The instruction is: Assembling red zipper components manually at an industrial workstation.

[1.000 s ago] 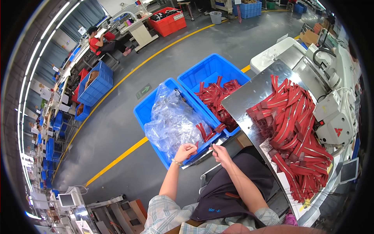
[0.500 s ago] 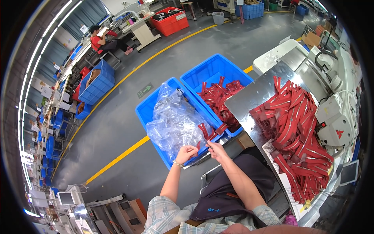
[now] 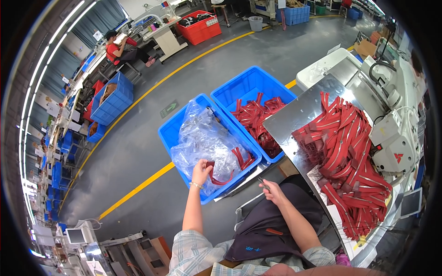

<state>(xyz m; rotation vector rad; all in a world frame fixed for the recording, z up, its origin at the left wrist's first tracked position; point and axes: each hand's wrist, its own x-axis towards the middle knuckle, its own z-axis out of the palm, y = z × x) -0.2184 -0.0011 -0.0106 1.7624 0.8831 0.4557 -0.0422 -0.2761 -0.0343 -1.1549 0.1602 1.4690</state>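
Red strip (image 3: 216, 172) hangs curved from the left hand (image 3: 201, 171), pinched over the plastic bag (image 3: 205, 138) lining the near blue bin (image 3: 182, 133), likely for dropping in. The right hand (image 3: 272, 189) closes on a small dark tool (image 3: 263, 181) by the lap. A 2nd bin (image 3: 251, 85) and steel table (image 3: 294, 117) carry more strips above a grey floor (image 3: 138, 156) with 1 yellow line (image 3: 138, 186).

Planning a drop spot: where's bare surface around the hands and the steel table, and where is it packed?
Free: the steel table's near-left corner, beside the red strip pile; the right blue bin's far half. Crowded: the table's right side under strips; the left blue bin filled by the clear bag, where the left hand holds a strip.
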